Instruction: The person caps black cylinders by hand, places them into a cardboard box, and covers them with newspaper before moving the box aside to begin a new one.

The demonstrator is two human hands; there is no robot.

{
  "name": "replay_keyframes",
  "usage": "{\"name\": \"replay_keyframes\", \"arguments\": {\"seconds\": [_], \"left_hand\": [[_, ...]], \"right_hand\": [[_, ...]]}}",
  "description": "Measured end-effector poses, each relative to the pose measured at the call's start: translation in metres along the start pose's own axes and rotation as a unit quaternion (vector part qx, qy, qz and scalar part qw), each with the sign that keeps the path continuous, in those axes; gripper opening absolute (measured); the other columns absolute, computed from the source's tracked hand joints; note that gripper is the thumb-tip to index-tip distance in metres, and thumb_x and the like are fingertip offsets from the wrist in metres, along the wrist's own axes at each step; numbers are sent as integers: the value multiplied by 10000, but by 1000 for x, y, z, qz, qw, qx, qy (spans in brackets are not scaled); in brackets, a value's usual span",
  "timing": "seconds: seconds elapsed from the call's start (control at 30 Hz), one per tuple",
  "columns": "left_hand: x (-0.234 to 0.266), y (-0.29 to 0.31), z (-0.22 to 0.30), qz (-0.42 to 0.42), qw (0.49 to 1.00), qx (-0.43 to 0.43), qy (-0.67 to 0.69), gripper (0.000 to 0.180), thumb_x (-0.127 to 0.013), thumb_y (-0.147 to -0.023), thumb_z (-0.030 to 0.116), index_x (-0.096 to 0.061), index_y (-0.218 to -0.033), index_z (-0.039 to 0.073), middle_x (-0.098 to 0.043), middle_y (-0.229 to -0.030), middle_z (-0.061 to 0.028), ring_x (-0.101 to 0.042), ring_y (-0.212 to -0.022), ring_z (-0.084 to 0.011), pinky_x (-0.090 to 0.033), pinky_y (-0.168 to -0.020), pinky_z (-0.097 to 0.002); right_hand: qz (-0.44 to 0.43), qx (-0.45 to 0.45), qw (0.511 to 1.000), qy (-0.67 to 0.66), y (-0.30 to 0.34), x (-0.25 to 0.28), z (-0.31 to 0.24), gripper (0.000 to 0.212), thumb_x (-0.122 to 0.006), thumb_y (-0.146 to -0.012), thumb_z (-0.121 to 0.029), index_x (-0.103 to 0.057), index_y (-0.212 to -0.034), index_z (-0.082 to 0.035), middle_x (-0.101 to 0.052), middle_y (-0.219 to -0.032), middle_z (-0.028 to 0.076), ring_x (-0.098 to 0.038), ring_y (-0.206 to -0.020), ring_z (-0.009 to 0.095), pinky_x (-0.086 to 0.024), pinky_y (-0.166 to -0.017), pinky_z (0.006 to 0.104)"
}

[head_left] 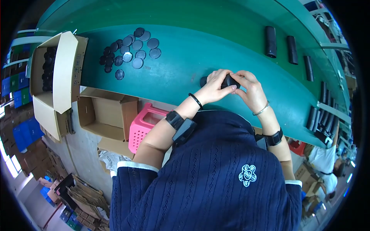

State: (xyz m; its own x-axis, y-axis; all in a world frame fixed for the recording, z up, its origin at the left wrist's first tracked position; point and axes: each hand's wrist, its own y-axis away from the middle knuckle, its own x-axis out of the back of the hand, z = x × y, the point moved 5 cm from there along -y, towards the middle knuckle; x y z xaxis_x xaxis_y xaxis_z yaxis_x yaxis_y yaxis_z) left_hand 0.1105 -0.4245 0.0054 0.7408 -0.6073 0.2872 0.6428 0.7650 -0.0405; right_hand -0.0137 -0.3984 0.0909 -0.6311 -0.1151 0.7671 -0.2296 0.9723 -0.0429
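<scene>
Both hands meet at a black tube [230,81] held low over the green table's near side. My left hand [215,87] wraps around its body, and a dark end sticks out left of the knuckles. Around the rounded right end close the fingers and thumb of my right hand [252,90]. Whether that end is a separate cap, I cannot tell; the fingers cover much of it. Well to the left, several black round caps [137,63] lie scattered on the table, some overlapping.
An open carton [67,73] of black parts stands at the table's left end. Below are an empty cardboard box [104,115] and a pink plastic stool [140,129]. Black tubes [271,42] lie along the green belt [231,21]. Another person [323,159] is at the far right.
</scene>
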Motion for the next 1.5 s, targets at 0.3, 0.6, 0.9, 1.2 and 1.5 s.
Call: {"name": "replay_keyframes", "arguments": {"seconds": [0.3, 0.6, 0.9, 1.2, 1.5], "left_hand": [[2, 2, -4, 15, 999, 2, 44, 532, -610, -837, 411, -471, -1230, 80, -515, -1170, -143, -446, -1145, -328, -299, -987, -451], [3, 2, -4, -3, 1000, -11, 16, 510, -600, -871, 354, -446, -1257, 60, -494, -1201, -141, -448, -1126, -320, -335, -978, -417], [3, 11, -3, -49, 998, 31, 0, 488, -627, -846, 263, -445, -1249, 57, -514, -1156, -122, -476, -1105, -289, -360, -965, -401], [12, 12, -15, -23, 995, 31, 95, 664, -683, -804, 145, -306, -1344, 67, -503, -1177, -153, -511, -1133, -242, -435, -942, -364], [13, 5, 5, 20, 989, -2, 147, 740, -763, -725, 142, -357, -1331, 14, -515, -1182, -129, -513, -1104, -229, -436, -917, -357]], "right_hand": [[-6, -26, 999, -38, 2, -4, 6, 512, -776, -616, -37, -637, -1109, -36, -599, -1088, 136, -594, -987, 298, -503, -816, 352], [-4, 2, 1000, 12, -2, -4, -1, 507, -779, -615, -48, -641, -1103, -34, -593, -1104, 140, -595, -981, 302, -508, -814, 358], [-35, -7, 999, 16, 3, -12, -4, 530, -804, -579, -52, -647, -1084, -29, -601, -1058, 142, -604, -947, 285, -515, -791, 357], [-79, -197, 889, -406, 4, -55, 48, 273, -606, -894, -124, -644, -1163, -99, -558, -969, 11, -559, -753, 81, -489, -619, 222], [-111, -240, 872, -412, 4, -50, 36, 288, -570, -860, -81, -672, -1122, -143, -543, -770, 12, -541, -570, 97, -477, -498, 235]]}}
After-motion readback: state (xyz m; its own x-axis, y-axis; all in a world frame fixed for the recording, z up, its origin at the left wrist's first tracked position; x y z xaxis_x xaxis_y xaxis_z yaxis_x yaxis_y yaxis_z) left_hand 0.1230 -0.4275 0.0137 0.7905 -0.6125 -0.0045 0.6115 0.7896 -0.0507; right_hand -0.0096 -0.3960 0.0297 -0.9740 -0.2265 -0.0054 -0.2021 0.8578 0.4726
